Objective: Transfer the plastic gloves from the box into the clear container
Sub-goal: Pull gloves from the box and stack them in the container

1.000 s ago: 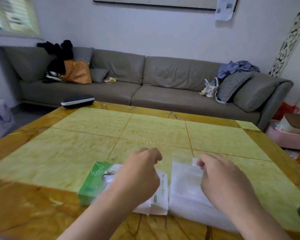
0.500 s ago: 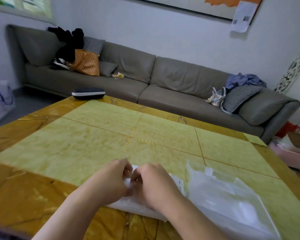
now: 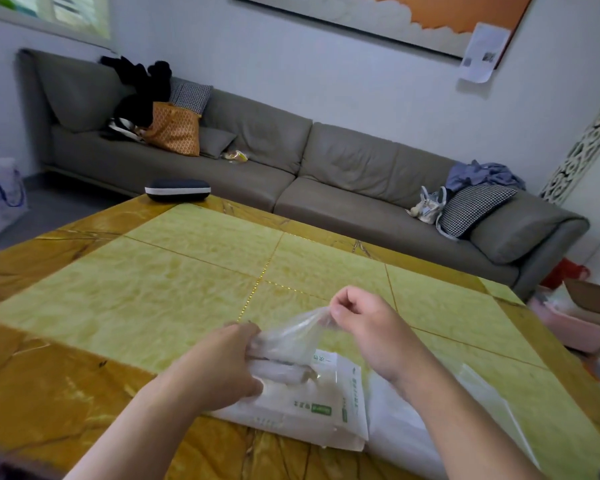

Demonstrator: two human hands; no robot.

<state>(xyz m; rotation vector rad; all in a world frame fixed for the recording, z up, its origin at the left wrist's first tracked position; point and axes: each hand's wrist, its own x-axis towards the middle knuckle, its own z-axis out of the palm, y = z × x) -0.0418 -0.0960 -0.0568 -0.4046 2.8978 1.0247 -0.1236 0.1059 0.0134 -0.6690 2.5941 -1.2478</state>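
The white and green glove box [image 3: 312,407] lies flat near the table's front edge. My left hand [image 3: 222,365] grips the box at its opening, fingers curled over the top. My right hand [image 3: 361,323] pinches a thin clear plastic glove [image 3: 291,336] and holds it stretched up out of the box. The clear container [image 3: 465,420], a flat see-through pouch, lies just right of the box, partly under my right forearm.
The yellow-green tiled table [image 3: 194,289] has an amber border. A dark case [image 3: 177,189] sits at its far left edge. A grey sofa [image 3: 326,174] with bags and cushions runs behind. A pink bin [image 3: 575,327] stands on the floor at the right.
My right hand moved from the pouch to the box, then rose to the right with a glove pinched in it. My left hand stayed on the box. The camera tilted upward.
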